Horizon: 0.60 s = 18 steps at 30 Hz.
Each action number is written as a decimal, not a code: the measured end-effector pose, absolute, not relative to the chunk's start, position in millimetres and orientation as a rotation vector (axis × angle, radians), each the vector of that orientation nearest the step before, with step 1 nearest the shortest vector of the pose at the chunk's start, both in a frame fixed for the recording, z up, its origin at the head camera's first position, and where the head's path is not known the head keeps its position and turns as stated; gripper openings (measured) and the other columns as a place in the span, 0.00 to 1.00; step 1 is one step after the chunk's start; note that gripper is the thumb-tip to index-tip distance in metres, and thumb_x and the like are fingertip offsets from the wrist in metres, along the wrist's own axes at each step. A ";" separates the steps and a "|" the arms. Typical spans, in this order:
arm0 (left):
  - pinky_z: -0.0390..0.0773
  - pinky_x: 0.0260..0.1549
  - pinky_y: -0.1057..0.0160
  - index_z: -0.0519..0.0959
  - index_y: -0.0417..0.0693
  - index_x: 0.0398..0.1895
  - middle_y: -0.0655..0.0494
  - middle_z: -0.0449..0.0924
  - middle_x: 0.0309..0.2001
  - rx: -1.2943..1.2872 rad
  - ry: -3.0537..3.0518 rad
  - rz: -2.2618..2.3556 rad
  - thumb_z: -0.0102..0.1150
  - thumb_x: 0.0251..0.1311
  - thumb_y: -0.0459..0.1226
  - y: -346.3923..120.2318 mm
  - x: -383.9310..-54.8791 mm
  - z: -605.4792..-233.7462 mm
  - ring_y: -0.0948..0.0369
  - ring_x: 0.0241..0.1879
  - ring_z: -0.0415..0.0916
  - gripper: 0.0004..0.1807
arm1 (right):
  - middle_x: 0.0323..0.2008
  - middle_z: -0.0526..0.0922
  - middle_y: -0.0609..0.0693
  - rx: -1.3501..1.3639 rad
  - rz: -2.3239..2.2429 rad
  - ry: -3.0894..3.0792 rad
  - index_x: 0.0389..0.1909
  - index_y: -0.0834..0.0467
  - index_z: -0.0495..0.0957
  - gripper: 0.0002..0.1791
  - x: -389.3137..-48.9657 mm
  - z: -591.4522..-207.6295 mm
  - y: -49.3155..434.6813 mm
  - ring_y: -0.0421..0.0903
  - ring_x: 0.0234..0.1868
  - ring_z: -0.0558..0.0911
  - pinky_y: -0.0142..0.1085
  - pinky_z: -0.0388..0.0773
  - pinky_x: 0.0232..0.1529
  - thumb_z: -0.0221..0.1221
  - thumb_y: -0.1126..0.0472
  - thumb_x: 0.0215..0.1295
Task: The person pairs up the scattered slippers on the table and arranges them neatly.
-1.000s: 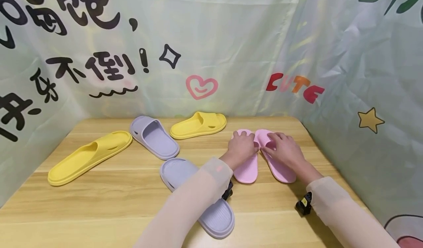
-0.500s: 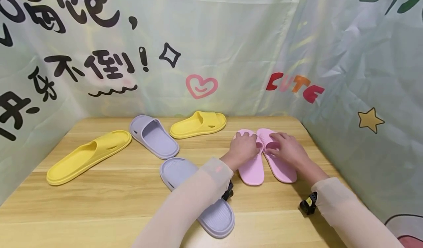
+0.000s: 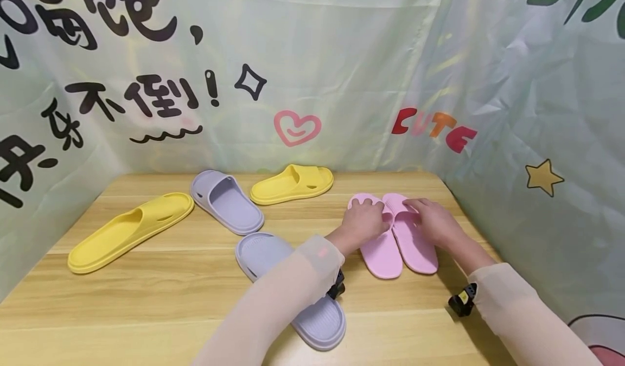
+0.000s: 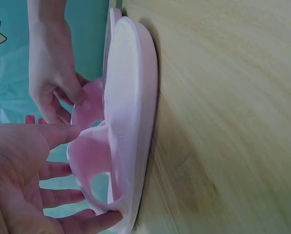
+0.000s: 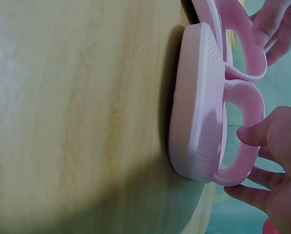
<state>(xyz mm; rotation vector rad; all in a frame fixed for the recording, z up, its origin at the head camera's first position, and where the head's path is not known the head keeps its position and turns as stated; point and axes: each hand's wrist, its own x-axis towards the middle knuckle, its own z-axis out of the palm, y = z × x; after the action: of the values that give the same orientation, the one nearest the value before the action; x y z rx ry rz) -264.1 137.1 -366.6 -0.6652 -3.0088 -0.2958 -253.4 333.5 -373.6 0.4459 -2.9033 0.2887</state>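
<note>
Two pink slippers lie side by side at the table's right, toes toward the back wall. My left hand (image 3: 363,225) grips the strap of the left pink slipper (image 3: 382,258) from above; in the left wrist view, its thumb lies at the strap's edge and its fingers spread along the far side. My right hand (image 3: 438,224) holds the strap of the right pink slipper (image 3: 415,245). In the right wrist view, the thumb presses that strap (image 5: 253,109) while the fingertips reach its outer side. The slippers' inner edges meet around the straps, and their heels spread slightly apart.
A grey slipper (image 3: 319,322) lies partly under my left forearm. Farther back, another grey slipper (image 3: 234,206) sits between a yellow slipper (image 3: 293,186) near the wall and a second yellow slipper (image 3: 114,241) at left. Printed cloth (image 3: 342,73) encloses the wooden table (image 3: 161,306).
The left pink slipper has slid right and toward me, its heel swinging toward the other. The right one has shifted slightly, and the gap between the heels has narrowed. Both hands moved along with them.
</note>
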 end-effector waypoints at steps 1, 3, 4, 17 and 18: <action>0.78 0.44 0.57 0.74 0.58 0.63 0.54 0.76 0.57 -0.675 -3.004 -0.297 0.55 0.64 0.58 136.6 -264.1 -366.7 0.51 0.52 0.72 0.28 | 0.56 0.75 0.70 0.446 0.285 -2.903 0.61 0.65 0.73 0.23 -253.2 -373.2 333.8 0.71 0.55 0.74 0.61 0.69 0.56 0.58 0.71 0.64; 0.77 0.46 0.57 0.74 0.58 0.63 0.55 0.76 0.58 -0.700 -2.994 -0.299 0.55 0.64 0.58 135.4 -264.5 -367.4 0.51 0.53 0.72 0.28 | 0.56 0.75 0.70 0.449 0.284 -2.904 0.61 0.65 0.73 0.23 -252.4 -372.5 333.9 0.71 0.55 0.74 0.61 0.69 0.57 0.58 0.71 0.65; 0.76 0.46 0.58 0.74 0.58 0.63 0.54 0.76 0.58 -0.711 -2.993 -0.303 0.56 0.64 0.58 134.6 -264.5 -367.5 0.51 0.53 0.71 0.28 | 0.56 0.75 0.70 0.451 0.282 -2.904 0.61 0.65 0.73 0.23 -252.1 -372.4 334.2 0.71 0.55 0.74 0.61 0.69 0.56 0.58 0.71 0.65; 0.68 0.56 0.59 0.73 0.56 0.65 0.56 0.76 0.57 -0.898 -2.966 -0.180 0.54 0.64 0.60 128.6 -265.8 -363.9 0.55 0.54 0.71 0.31 | 0.52 0.77 0.69 0.528 0.236 -2.853 0.58 0.66 0.75 0.21 -248.7 -371.4 333.7 0.70 0.51 0.77 0.61 0.72 0.52 0.60 0.68 0.64; 0.67 0.57 0.59 0.73 0.56 0.65 0.56 0.76 0.57 -0.916 -2.961 -0.168 0.54 0.64 0.60 128.4 -265.2 -363.7 0.55 0.55 0.71 0.31 | 0.52 0.78 0.69 0.534 0.217 -2.847 0.57 0.66 0.75 0.20 -248.6 -372.1 333.8 0.70 0.50 0.77 0.61 0.73 0.52 0.60 0.68 0.64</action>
<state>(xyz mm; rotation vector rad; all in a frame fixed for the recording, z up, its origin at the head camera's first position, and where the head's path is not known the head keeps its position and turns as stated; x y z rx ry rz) -265.2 128.4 -363.7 -0.9162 -2.9611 -0.1683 -248.6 333.8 -372.1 0.5344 -2.8471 0.2170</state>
